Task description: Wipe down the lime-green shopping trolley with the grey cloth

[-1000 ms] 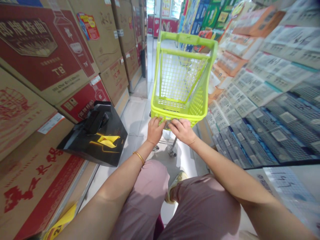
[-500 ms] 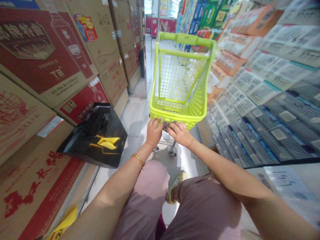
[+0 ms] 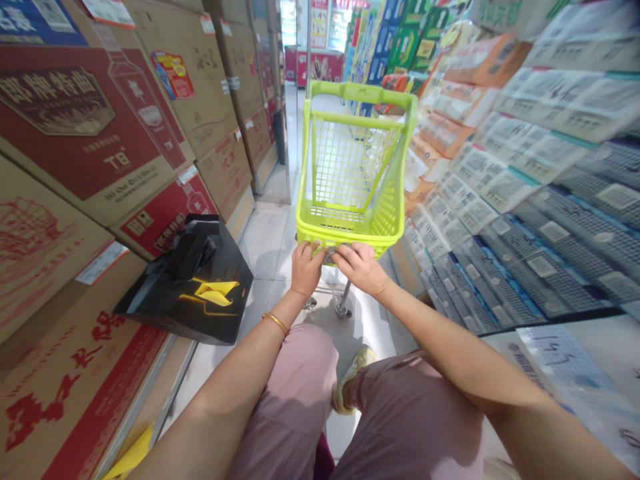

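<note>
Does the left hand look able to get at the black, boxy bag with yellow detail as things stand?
Probably yes: the bag is off to the left, with only floor visible between, though the left hand is at the lime-green plastic basket.

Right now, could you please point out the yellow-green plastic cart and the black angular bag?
Yellow-green plastic cart (image 3: 350, 235), head view: near rim.
Black angular bag (image 3: 175, 283), head view: black side panel.

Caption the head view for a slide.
Left hand and right hand at the near end of a lime-green cart, black bag to the left.
</note>
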Tool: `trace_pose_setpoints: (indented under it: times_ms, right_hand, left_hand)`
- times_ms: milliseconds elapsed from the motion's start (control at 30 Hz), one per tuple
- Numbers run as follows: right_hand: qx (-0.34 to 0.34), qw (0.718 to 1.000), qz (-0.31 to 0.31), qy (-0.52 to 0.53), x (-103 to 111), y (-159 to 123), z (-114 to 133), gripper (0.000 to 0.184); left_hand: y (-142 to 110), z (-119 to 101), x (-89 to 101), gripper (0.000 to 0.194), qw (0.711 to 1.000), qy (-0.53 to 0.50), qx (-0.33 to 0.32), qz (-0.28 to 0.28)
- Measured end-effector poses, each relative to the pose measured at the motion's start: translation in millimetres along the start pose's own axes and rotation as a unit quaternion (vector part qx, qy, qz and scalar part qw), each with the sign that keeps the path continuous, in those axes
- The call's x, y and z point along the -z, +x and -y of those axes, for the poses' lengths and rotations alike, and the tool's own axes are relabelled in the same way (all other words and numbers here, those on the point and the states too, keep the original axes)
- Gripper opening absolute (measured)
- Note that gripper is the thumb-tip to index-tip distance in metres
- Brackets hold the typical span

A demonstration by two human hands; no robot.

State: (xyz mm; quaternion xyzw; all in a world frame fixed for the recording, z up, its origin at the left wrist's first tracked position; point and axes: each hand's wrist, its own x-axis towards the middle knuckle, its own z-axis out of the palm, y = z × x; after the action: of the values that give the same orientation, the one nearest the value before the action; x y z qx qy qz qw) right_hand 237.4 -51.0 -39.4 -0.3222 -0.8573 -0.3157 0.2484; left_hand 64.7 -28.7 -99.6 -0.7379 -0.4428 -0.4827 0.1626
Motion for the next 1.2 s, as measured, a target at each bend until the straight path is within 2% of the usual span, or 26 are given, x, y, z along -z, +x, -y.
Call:
trace_pose_setpoints:
  times_ms: [100,167,367,600,767,867,1000,1200]
  right_hand:
    - [-0.041,0.998,-0.042,-0.013,12,8,-4,0.023]
    - [-0.051,0.998,-0.039,-0.009,14,10,-4,0.023]
    - [-0.012,1.000,-0.025,-0.014,-5,6,2,0.021]
    - [0.059,0.996,0.060,-0.012,-27,-15,12,0.023]
    - [0.067,0.992,0.097,0.039,-31,-20,15,0.022]
    - [0.053,0.996,0.066,0.032,-24,-15,13,0.021]
    - [0.011,1.000,-0.007,-0.011,-6,0,6,0.020]
    - [-0.074,0.996,-0.050,-0.023,11,18,-5,0.023]
  left_hand:
    - [-1,-2,-0.9,0.025,1.000,0.004,0.007,-0.003]
    - [-1,-2,-1.1,0.024,1.000,-0.001,0.013,0.000]
    - [1,-2,1.0,0.021,0.999,-0.005,0.022,0.025]
    - [5,-3,4.7,0.022,0.999,0.022,-0.016,-0.016]
    - [4,-3,3.3,0.021,1.000,0.009,-0.001,0.003]
    - [4,-2,2.8,0.021,1.000,0.005,0.013,0.016]
    - [3,-4,2.6,0.019,1.000,0.015,0.001,-0.001]
    - [4,-5,3.8,0.023,1.000,0.015,0.004,0.007]
